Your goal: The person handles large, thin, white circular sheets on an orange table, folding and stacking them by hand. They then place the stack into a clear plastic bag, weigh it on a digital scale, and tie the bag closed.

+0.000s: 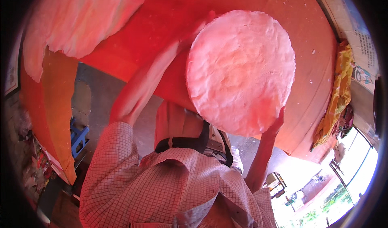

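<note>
A round pale sheet [239, 67] with a wrinkled face and a rough rim shows in front of me, above a red-orange cloth-like surface. Its material is hard to settle; it looks like a thin flatbread. At its lower right edge my right hand [269, 114] grips it, the fingers blurred across its face. My left hand [204, 23] is beside the upper left rim, blurred, and partly hidden by the sheet. Whether its fingers grip the rim cannot be told. Another large pale sheet [88, 18], wrinkled and with a ragged edge, lies at the upper left.
The red-orange covering [312, 85] spreads beneath and hangs down at the left. A crumpled yellow plastic sheet [338, 97] lies along the right edge, by a wall poster [362, 55] bearing writing. A blue plastic stool [78, 138] stands low left. Bright outdoor ground shows lower right.
</note>
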Motion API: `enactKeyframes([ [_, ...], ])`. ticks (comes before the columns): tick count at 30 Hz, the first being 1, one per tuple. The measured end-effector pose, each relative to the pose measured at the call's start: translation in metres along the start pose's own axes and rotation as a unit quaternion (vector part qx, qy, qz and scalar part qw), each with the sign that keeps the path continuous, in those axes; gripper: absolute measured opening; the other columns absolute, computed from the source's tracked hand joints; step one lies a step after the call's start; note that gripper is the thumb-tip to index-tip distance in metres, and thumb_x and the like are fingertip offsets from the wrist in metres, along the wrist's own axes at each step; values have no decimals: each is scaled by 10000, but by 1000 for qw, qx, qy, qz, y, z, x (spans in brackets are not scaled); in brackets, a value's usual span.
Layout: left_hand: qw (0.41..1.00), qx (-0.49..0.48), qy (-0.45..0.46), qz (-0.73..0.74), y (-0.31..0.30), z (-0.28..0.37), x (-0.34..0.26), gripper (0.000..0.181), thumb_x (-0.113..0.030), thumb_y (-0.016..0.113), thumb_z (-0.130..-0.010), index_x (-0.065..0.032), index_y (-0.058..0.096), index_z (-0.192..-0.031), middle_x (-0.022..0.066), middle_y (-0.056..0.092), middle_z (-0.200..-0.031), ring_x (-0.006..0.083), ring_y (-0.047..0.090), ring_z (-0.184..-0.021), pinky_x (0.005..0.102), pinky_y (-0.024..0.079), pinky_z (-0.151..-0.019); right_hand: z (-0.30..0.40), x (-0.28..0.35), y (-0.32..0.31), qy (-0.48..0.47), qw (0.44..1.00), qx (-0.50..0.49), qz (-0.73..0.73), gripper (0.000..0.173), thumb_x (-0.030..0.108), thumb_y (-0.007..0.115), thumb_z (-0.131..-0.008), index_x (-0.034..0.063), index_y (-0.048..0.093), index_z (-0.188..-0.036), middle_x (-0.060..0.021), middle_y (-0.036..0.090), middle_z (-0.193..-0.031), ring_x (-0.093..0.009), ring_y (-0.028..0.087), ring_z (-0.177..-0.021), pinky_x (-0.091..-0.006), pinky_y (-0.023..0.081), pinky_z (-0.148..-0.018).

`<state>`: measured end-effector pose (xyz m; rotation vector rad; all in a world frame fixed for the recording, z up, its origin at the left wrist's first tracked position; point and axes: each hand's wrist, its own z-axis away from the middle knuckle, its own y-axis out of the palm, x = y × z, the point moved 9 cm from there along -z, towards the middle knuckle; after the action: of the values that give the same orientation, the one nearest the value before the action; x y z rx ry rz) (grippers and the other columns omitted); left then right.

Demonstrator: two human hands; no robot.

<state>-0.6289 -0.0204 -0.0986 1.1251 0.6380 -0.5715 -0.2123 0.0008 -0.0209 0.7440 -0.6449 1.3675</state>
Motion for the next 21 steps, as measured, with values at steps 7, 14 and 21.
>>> enactKeyframes([
  [7, 999, -28, 9, 31, 13, 29, 18, 604, -509, 346, -1007, -38, 450, -1371, 59, 458, -1404, 187, 392, -1293, 353, 289, -1105, -3, 9, -9, 3, 1000, -10, 22, 591, 431, 448, -975, -41, 465, -1330, -176, 562, -1263, -310, 571, -1135, -423, 480, -956],
  [14, 998, -30, 19, 45, 13, 26, 21, 611, -512, 339, -1007, -42, 435, -1386, 62, 447, -1416, 189, 377, -1309, 354, 277, -1113, -20, 7, -36, -4, 1000, 4, -7, 587, 415, 418, -985, -27, 417, -1371, -176, 517, -1323, -318, 530, -1189, -441, 449, -996],
  [21, 999, 19, -24, 9, 31, 2, 36, 640, -527, 327, -1004, -50, 389, -1427, 72, 415, -1448, 196, 337, -1350, 359, 247, -1130, 5, -12, -45, 5, 1000, -17, 7, 560, 400, 389, -997, -3, 407, -1386, -157, 511, -1344, -314, 527, -1199, -442, 434, -1019],
])
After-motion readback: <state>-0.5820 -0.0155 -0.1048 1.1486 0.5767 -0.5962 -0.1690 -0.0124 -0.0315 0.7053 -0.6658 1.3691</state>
